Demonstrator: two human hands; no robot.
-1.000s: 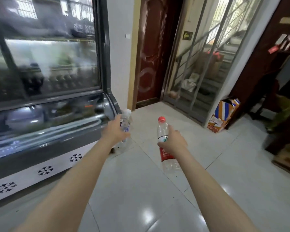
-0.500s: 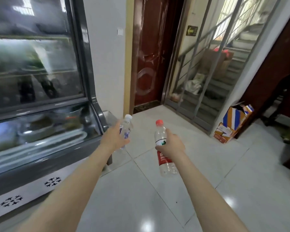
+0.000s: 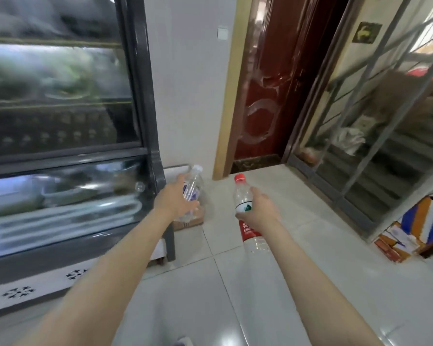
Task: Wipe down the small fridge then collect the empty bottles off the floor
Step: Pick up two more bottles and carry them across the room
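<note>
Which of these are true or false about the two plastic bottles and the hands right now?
1. The right hand holds a clear plastic bottle with a red cap. True.
2. The left hand is empty. False: it holds a clear plastic bottle with a white cap.
3. The red-capped bottle lies on the white tiled floor. False: it is held above it.
4. A glass-fronted display fridge stands on the left. True.
5. The dark red door stands wide open. False: it is closed.
</note>
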